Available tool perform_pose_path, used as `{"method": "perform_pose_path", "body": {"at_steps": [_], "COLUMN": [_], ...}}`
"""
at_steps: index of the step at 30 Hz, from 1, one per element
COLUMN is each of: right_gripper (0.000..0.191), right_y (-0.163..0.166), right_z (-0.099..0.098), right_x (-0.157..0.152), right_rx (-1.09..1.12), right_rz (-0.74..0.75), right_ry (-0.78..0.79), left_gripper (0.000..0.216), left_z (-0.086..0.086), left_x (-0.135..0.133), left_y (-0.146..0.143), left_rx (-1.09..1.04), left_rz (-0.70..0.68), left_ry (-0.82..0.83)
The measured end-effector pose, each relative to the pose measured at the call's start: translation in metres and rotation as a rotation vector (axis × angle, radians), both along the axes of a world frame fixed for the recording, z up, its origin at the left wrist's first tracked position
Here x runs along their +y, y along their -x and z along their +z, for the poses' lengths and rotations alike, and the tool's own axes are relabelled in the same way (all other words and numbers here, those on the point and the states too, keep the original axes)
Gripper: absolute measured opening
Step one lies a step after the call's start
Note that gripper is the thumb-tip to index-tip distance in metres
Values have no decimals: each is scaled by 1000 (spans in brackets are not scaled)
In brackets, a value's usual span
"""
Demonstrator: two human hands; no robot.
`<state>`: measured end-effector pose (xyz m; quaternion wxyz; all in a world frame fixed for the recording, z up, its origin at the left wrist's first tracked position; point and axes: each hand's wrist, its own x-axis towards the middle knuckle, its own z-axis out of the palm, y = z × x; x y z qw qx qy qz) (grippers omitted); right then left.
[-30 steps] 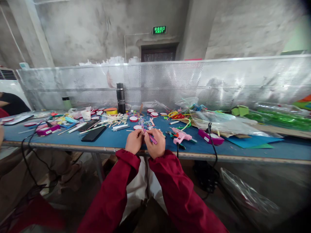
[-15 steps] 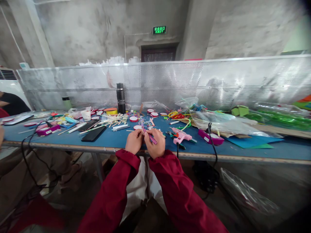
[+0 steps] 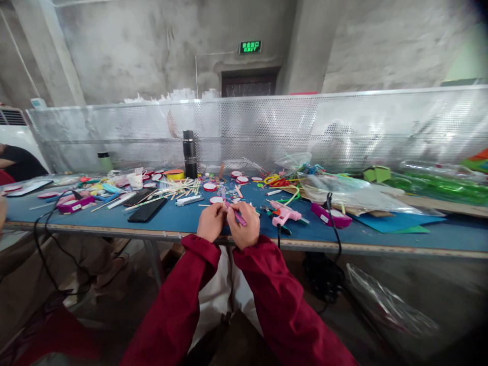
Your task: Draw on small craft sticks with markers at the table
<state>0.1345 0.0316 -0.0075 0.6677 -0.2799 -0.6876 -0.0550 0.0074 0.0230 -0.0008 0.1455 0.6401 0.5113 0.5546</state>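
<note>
Over the front edge of the table, my left hand (image 3: 211, 221) and my right hand (image 3: 244, 223) are close together, fingertips meeting. A slim purple pen-like stick (image 3: 240, 219) lies in the fingers of my right hand, which are closed round it. Its paler end sticks up between both hands. My left fingers are pinched together by that end; what they hold is hidden. Just beyond them lies a round white disc (image 3: 216, 200) with a red rim. To the right is a pink glue gun (image 3: 285, 213), and to the left a black phone (image 3: 148, 210).
A black bottle (image 3: 189, 155) stands at the back, near a pile of pale sticks (image 3: 179, 188). Purple tape-like holders (image 3: 331, 215) with black cables lie at right and left. Plastic bags (image 3: 351, 192) cover the right side. A perforated metal screen (image 3: 251, 132) closes off the back.
The purple stick has tilted or shifted very slightly in my right fingers. Both hands stay in nearly the same place, and the table things have not moved.
</note>
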Motion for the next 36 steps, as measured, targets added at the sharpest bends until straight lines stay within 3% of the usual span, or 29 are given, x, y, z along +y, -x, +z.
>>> {"method": "perform_pose_path", "body": {"at_steps": [36], "right_gripper": [9], "right_y": [0], "right_z": [-1], "right_x": [0], "right_rx": [25], "right_rz": [-19], "right_ry": [23], "left_gripper": [24], "left_z": [3], "left_x": [-4], "left_y": [-2], "left_rx": [-13], "left_rz": [-12], "left_ry": [39]}}
